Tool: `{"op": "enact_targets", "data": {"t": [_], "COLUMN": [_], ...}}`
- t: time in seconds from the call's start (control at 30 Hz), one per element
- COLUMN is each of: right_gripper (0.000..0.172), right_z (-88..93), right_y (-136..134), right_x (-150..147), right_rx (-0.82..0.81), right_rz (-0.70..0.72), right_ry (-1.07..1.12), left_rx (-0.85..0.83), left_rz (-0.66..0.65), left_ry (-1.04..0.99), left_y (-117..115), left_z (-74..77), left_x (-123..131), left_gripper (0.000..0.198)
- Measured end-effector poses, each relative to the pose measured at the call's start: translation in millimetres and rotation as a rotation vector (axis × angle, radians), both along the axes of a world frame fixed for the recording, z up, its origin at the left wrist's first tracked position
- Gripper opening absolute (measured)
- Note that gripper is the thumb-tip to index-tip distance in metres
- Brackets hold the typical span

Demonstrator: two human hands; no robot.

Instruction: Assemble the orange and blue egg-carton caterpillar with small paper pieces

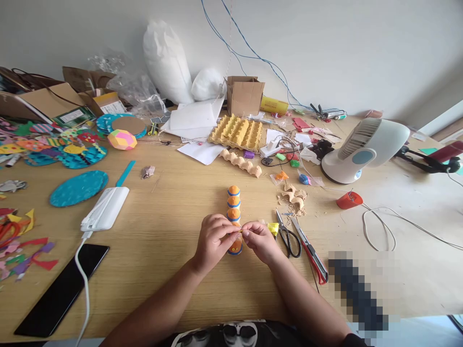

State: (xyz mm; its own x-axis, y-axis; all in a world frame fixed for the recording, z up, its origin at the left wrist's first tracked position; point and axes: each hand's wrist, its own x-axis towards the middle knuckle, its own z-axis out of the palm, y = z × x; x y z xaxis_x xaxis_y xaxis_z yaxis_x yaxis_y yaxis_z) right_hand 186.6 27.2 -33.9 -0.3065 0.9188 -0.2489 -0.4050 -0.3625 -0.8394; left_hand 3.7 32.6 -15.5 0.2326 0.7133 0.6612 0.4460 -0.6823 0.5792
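Observation:
A row of bumps cut from an egg carton [233,202], coated orange with blue bands, lies on the table in front of me. Its near end bump [235,248] carries small yellow dots like eyes. Over the near part of the row, my left hand [217,238] and my right hand [259,241] meet, thumbs and forefingers pinched together. Between the fingertips is a tiny thin strip of orange-yellow modelling clay [240,231], mostly hidden. My fingers cover some of the row. Beside my right hand lie a yellow clay packet [273,228] and black-handled scissors [288,238].
A red utility knife [311,255] lies right of the scissors, with carton scraps [294,196] beyond. A white fan [356,154] and a red cup [349,200] stand farther right. To the left are a power bank [106,207] and a black phone [63,289].

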Motion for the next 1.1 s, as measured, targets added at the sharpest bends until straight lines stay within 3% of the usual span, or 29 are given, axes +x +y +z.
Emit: {"op": "enact_targets", "data": {"t": [0.53,0.73,1.1], "right_gripper": [0.033,0.034,0.034], "right_z": [-1.8,2.4,3.1], "right_y": [0.4,0.4,0.5], "right_x": [0.0,1.0,3.1], "right_rx": [0.009,-0.017,-0.005], "right_rz": [0.002,-0.020,-0.001], "right_ry": [-0.002,0.008,0.020], "left_rx": [0.031,-0.046,-0.090], "left_rz": [0.021,-0.026,-0.088], "left_ry": [0.036,-0.017,-0.039], "left_y": [-1.1,-2.2,1.2], "left_z": [1.2,0.7,-3.5], "left_x": [-1.0,-1.5,0.2], "left_gripper": [0.007,0.018,0.011]}}
